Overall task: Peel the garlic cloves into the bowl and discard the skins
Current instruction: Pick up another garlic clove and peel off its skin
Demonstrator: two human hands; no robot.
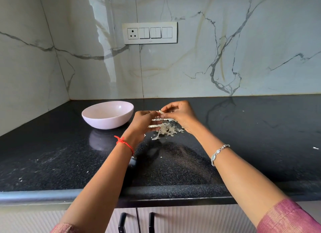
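Centre of frame: left hand [145,120] and right hand [178,115] meet, both pinching one garlic clove [161,112] for peeling.
Beneath: skins [166,129] heaped for discarding.
Left: bowl [107,123] near for cloves.

Bowl [107,115] sat on bench [52,156], left of skins [166,129]; hands [162,117] met above skins.

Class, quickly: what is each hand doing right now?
Left hand: pinching the garlic clove.
Right hand: pinching the same clove.
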